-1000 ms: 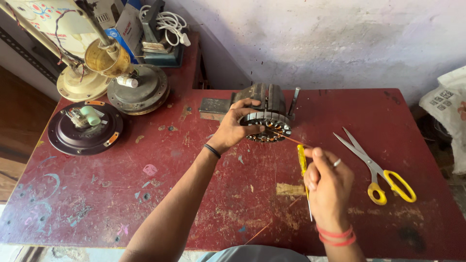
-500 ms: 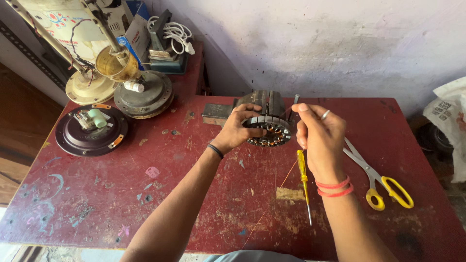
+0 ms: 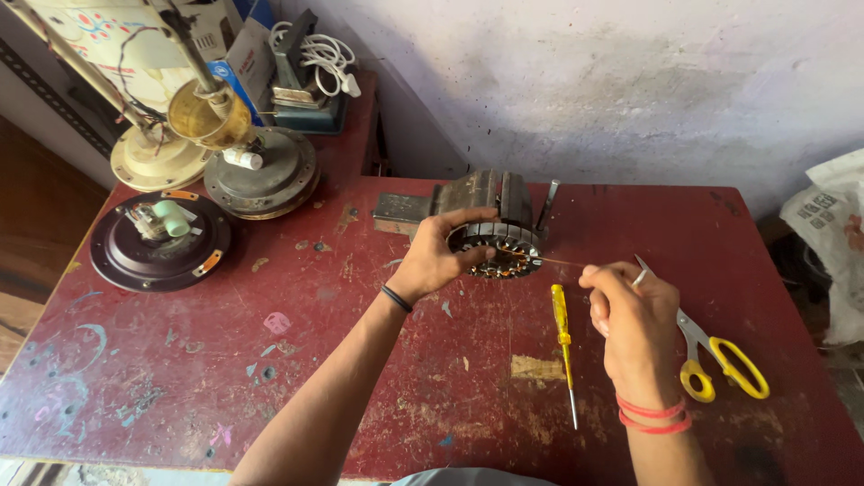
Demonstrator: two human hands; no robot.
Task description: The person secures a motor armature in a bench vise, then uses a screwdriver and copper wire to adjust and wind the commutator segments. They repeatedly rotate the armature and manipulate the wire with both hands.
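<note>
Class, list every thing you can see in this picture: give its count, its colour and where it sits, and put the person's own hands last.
stator: 1, dark metal with copper winding, table's far middle
copper wire: 1 strand, from stator to right hand
screwdriver: 1, yellow handle, lying right of middle
scissors: 1, yellow handles, right side
fan motor housings: 3, dark brown, grey, cream, far left
table: 1, red, chipped
white cable: 1 coil, back shelf
left hand: grips stator
right hand: pinches wire
</note>
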